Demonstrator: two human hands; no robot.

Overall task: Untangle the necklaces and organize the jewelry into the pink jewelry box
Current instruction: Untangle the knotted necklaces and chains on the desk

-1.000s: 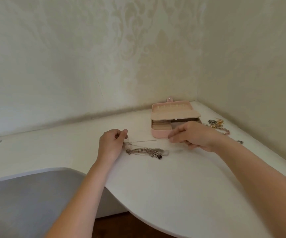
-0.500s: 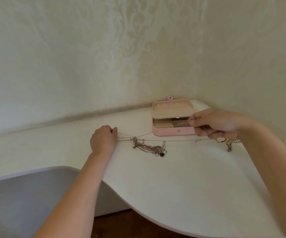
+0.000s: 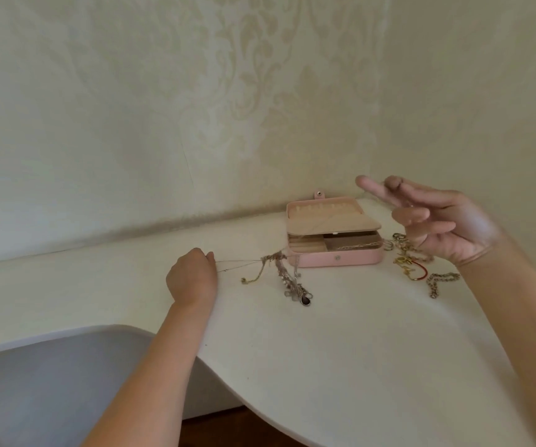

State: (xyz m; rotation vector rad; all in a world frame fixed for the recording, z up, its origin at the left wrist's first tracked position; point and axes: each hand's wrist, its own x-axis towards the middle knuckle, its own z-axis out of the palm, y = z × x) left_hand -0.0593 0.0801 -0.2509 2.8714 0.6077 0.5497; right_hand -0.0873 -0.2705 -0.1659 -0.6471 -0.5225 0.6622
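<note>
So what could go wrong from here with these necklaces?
1. The left hand pinches thin chains pulled taut to the knot; pulling more may tighten it or break a chain.
2. Another chain runs across the open pink jewelry box and could drag it or catch.
3. The blurred right hand hangs above loose jewelry and might sweep it.

free: desk (image 3: 357, 366) front | blocked: tangled necklaces (image 3: 287, 279) left of jewelry box (image 3: 337, 258), loose jewelry (image 3: 421, 269) right

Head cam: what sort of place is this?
Likely a room in a home, at a corner desk: cream damask-pattern wallpaper on both walls, a white curved-edge desktop, and an open pink jewelry box beside tangled silver and gold necklaces.
</note>
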